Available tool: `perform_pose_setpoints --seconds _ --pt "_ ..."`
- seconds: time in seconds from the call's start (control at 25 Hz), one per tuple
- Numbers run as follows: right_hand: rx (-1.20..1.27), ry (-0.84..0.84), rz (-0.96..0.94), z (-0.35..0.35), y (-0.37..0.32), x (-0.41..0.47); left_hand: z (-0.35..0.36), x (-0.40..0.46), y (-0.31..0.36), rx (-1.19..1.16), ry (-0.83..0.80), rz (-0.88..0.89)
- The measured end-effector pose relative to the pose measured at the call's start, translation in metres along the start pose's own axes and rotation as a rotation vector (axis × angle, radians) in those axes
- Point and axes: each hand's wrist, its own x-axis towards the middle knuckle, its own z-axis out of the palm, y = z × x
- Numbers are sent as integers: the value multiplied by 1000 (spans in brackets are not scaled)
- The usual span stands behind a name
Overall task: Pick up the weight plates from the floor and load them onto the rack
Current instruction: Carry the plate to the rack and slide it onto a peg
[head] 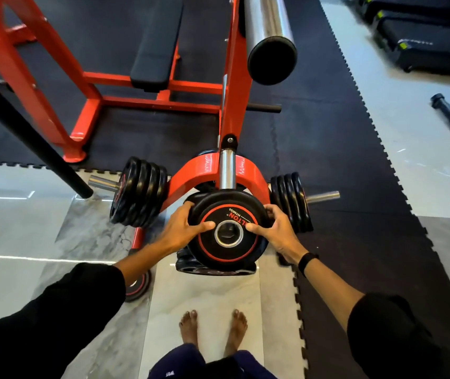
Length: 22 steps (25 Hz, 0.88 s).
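A black weight plate (pixel 228 253) with a red ring and a steel-lined centre hole sits on the near peg of the red rack (pixel 204 170). My left hand (pixel 183 228) grips its left edge, thumb on the face. My right hand (pixel 275 228) grips its right edge the same way. Several plates (pixel 139 192) hang on the rack's left peg, and several more plates (pixel 291 201) on its right peg. Another plate (pixel 213 269) lies below the held one, mostly hidden. A red-ringed plate (pixel 137 288) lies on the floor under my left forearm.
A chrome upright post (pixel 227 170) rises from the rack's middle. A red bench frame with a black pad (pixel 155 47) stands behind it. A barbell sleeve end (pixel 271 60) juts out above. A black bar (pixel 27 132) slants at the left. My bare feet (pixel 213 329) stand on pale tiles.
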Motion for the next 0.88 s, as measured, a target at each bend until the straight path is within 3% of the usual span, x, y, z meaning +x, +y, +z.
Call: perform_pose_setpoints --seconds 0.24,0.56,0.88 --pt "-140 -57 -118 0 11 -7 -4 0 -18 312 -123 154" --pt "-325 -29 -239 0 13 23 -5 25 -15 457 -65 333" --pt "-387 -29 -196 -7 -14 74 -20 82 4 591 -25 310"
